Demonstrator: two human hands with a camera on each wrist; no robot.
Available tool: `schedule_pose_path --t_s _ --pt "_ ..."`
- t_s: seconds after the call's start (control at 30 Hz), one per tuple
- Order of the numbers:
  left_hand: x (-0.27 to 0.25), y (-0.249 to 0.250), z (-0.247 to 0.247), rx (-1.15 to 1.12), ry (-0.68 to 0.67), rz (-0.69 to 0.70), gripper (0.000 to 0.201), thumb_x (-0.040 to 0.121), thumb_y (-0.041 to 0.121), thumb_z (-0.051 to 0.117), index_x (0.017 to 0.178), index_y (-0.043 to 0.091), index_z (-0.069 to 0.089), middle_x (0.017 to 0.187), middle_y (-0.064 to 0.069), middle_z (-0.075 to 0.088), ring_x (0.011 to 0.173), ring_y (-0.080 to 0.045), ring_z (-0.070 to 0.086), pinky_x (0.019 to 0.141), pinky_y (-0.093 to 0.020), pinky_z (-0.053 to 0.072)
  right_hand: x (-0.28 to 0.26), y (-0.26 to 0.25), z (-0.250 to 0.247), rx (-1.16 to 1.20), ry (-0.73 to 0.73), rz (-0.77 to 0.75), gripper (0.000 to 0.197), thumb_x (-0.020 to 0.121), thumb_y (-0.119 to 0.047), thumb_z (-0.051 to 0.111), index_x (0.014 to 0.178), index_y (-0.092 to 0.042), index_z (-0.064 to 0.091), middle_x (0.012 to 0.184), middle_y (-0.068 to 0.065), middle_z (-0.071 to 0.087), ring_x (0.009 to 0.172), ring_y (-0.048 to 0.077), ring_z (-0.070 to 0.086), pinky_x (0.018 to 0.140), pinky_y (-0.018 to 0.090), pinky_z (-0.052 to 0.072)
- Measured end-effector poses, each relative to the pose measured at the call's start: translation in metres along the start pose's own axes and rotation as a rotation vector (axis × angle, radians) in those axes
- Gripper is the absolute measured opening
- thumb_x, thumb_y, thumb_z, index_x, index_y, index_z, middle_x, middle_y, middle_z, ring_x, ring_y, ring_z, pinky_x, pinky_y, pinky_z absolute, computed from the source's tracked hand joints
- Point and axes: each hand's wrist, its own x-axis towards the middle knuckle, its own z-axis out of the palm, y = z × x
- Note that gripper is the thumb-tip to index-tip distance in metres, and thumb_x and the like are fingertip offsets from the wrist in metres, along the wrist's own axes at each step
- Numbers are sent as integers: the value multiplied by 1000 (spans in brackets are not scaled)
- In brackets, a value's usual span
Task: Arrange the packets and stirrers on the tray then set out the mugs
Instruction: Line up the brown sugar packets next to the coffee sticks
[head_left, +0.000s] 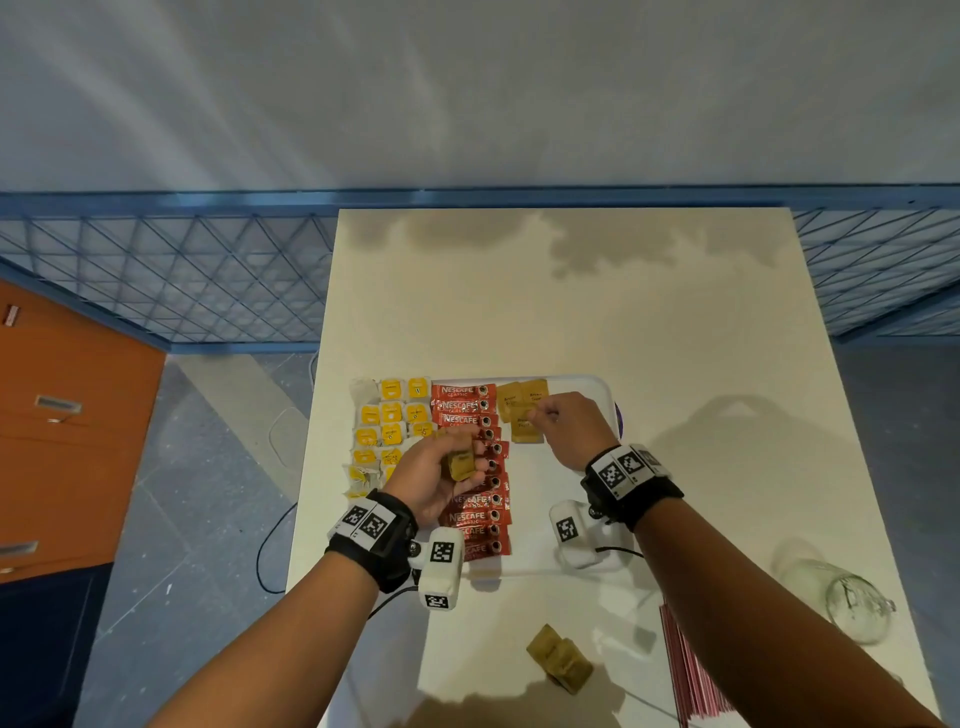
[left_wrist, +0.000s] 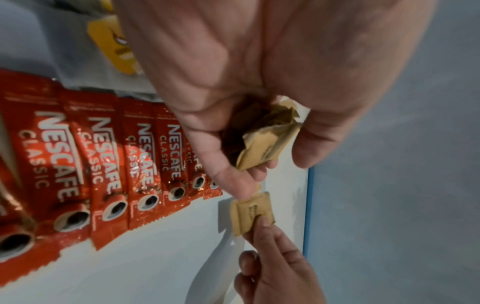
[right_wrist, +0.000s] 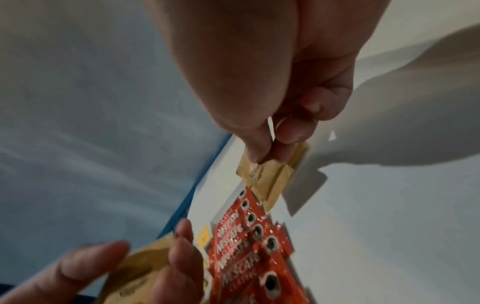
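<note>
A white tray (head_left: 597, 387) holds yellow packets (head_left: 390, 413) on its left, a column of red Nescafe sticks (head_left: 467, 410) in the middle, and brown sugar packets (head_left: 522, 402) at the far right. My left hand (head_left: 441, 475) hovers over the red sticks (left_wrist: 103, 164) and grips a bunch of brown packets (head_left: 460, 465) (left_wrist: 265, 142). My right hand (head_left: 561, 421) pinches one brown packet (head_left: 522, 418) (right_wrist: 262, 172) by its edge just above the brown group. Several more brown packets (head_left: 558, 660) lie on the table near me.
A clear glass mug (head_left: 841, 597) lies on its side at the right of the cream table (head_left: 571, 312). A bundle of red stirrers (head_left: 691, 675) lies at the near right edge. Orange drawers (head_left: 62, 415) and a blue wire fence (head_left: 182, 275) stand to the left.
</note>
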Motion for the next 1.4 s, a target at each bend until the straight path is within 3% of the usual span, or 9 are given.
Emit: schedule_pose_path --t_s 0.1,0.27,0.4,0.53,0.7,0.9,1.03,1.3,1.4 --pt "-1 1 -3 -97 -38 -36 34 94 2 41 123 0 59 102 -20 66 89 -34 67 74 -38 63 4 -1 9 -46 -5 18 43 100 -31 60 65 -6 59 60 2 54 58 20 51 67 41 52" --pt "-2 -1 -4 -113 -50 -53 36 99 2 37 131 -3 51 124 -31 61 109 -44 64 87 -44 59 5 -8 17 -116 21 22 49 98 -29 63 53 -17 48 54 -1 48 53 20 47 57 33 41" --pt "0 -3 -5 -98 -49 -62 34 101 1 37 133 0 50 129 -29 62 120 -47 60 93 -47 57 1 -10 20 -154 26 49 35 97 -31 67 67 -14 63 69 0 65 67 22 62 63 35 51" --pt "1 -2 -4 -51 -3 -65 26 102 3 44 126 3 56 124 -25 67 117 -43 63 91 -45 58 -5 -13 19 -152 33 68 21 97 -33 65 83 -18 64 87 0 69 83 23 65 76 38 55" --pt "0 -4 1 27 30 -15 13 99 5 56 107 4 67 102 -19 73 88 -25 72 71 -26 59 -15 -13 17 -55 70 51 21 98 -42 61 109 -23 64 92 -9 65 87 16 64 80 34 53" --pt "3 -6 2 80 50 45 20 96 3 61 115 0 65 105 -22 72 82 -24 71 63 -23 59 -38 -25 13 389 -33 -109 36 107 -32 51 89 -8 71 79 -3 67 62 -4 57 62 16 45" --pt "5 -10 4 134 53 100 20 93 1 64 113 -2 67 98 -19 72 78 -21 68 61 -23 56 -45 -21 19 446 -46 -125 18 98 -26 67 93 -11 75 91 0 73 78 1 64 70 11 48" --pt "6 -14 7 -6 10 67 24 101 9 50 118 0 64 105 -23 72 82 -28 68 70 -30 60 -31 1 7 306 86 -72 19 102 -31 57 90 -26 71 90 -11 70 78 8 63 75 32 53" --pt "5 -14 4 -91 -11 41 33 100 11 43 123 -4 60 111 -25 70 92 -35 66 80 -38 59 -22 12 -7 235 171 -16 19 103 -29 55 98 -19 71 95 -8 70 84 13 63 78 31 49"
